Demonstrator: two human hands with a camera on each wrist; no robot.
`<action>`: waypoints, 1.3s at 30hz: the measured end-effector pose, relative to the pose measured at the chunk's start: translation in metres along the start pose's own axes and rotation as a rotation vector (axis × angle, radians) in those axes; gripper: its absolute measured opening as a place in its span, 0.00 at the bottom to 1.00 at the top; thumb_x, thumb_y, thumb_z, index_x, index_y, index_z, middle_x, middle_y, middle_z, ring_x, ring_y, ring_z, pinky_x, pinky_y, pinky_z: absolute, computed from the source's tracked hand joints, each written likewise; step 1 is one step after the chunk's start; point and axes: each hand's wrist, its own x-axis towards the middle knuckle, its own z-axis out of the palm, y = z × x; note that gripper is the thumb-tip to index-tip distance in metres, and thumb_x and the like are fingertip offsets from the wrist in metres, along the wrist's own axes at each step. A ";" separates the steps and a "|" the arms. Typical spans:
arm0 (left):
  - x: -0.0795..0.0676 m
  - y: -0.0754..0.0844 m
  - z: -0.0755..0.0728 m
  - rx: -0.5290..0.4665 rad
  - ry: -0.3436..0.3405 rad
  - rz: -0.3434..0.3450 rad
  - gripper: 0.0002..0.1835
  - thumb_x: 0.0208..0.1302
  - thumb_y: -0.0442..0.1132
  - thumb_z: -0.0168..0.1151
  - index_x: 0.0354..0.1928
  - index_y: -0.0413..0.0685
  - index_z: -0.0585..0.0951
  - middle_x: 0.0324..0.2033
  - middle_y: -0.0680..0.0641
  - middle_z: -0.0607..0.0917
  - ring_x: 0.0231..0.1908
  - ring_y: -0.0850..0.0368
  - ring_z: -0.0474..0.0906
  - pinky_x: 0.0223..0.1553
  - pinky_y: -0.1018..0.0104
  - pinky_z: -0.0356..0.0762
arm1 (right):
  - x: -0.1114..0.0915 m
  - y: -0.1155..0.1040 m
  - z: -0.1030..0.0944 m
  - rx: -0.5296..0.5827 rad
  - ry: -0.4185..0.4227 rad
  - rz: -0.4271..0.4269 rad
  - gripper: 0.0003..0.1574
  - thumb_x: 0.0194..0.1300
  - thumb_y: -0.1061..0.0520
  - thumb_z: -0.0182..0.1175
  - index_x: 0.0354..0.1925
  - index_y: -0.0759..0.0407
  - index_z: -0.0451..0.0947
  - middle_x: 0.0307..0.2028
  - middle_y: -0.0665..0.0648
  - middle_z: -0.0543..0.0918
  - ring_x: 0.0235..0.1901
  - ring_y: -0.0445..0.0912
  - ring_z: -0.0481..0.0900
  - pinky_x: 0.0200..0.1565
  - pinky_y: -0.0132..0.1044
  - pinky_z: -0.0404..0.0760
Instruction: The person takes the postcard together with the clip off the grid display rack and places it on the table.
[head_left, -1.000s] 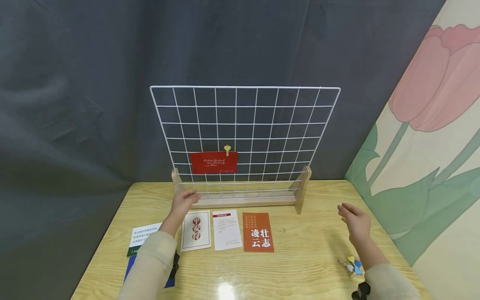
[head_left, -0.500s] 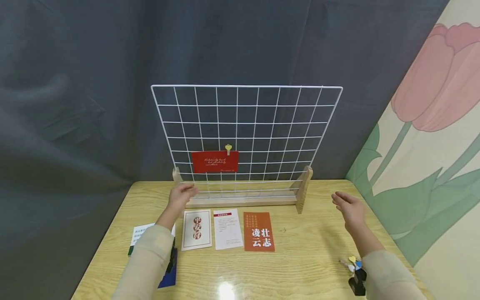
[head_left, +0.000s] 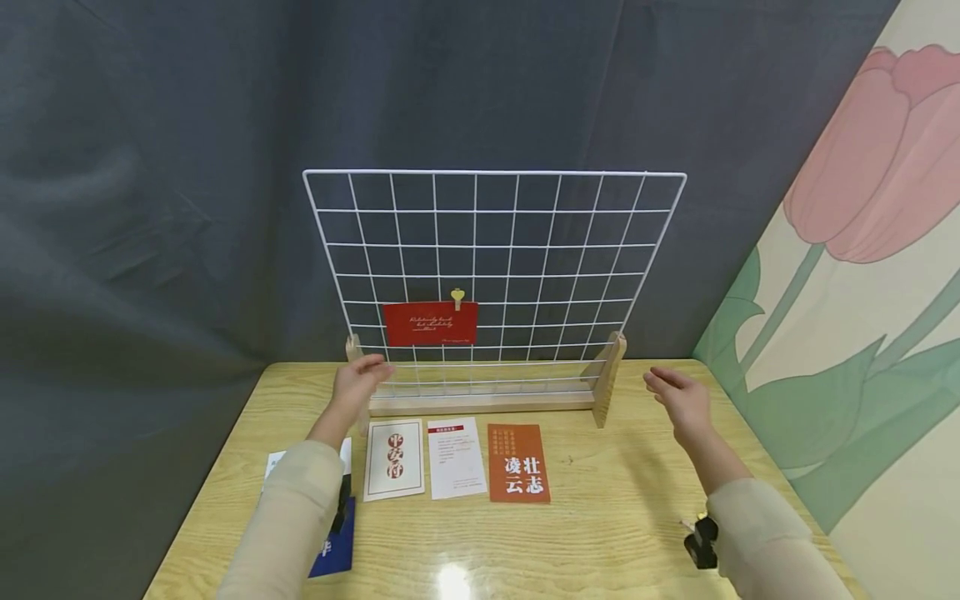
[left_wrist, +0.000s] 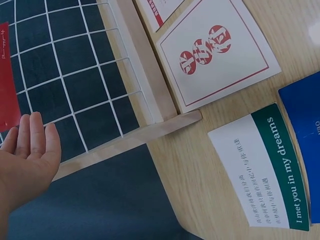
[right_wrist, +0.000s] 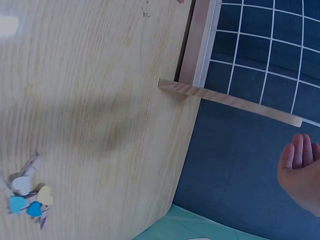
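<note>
My left hand (head_left: 356,385) hovers by the left wooden foot of the white wire grid (head_left: 495,247), fingers extended and holding nothing. In the left wrist view its fingers reach near the lower edge of a red card (left_wrist: 9,85). That card (head_left: 420,325) hangs on the grid under a yellow heart clothespin (head_left: 457,298). To the right of the stand my right hand (head_left: 681,402) is raised above the table, also holding nothing, its fingers fairly straight. Several heart clothespins (right_wrist: 34,208) lie on the table, mostly hidden by the right forearm in the head view.
In front of the stand lie a cream card (head_left: 394,460), a white card (head_left: 457,458) and an orange card (head_left: 518,463). A green-and-white card (left_wrist: 260,170) and a blue card (left_wrist: 305,130) sit at the left. Dark cloth (head_left: 150,208) backs the table.
Both hands have risen and moved away from me. The left hand has drifted slightly left, the right hand left toward the stand. The cards and the grid stay in place.
</note>
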 end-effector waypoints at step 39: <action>0.011 0.020 -0.006 -0.071 0.043 0.038 0.26 0.53 0.30 0.58 0.54 0.29 0.65 0.48 0.33 0.71 0.50 0.46 0.67 0.50 0.63 0.65 | 0.022 -0.044 0.060 -0.073 -0.121 -0.159 0.23 0.58 0.57 0.56 0.47 0.73 0.70 0.41 0.62 0.76 0.34 0.36 0.73 0.38 0.23 0.71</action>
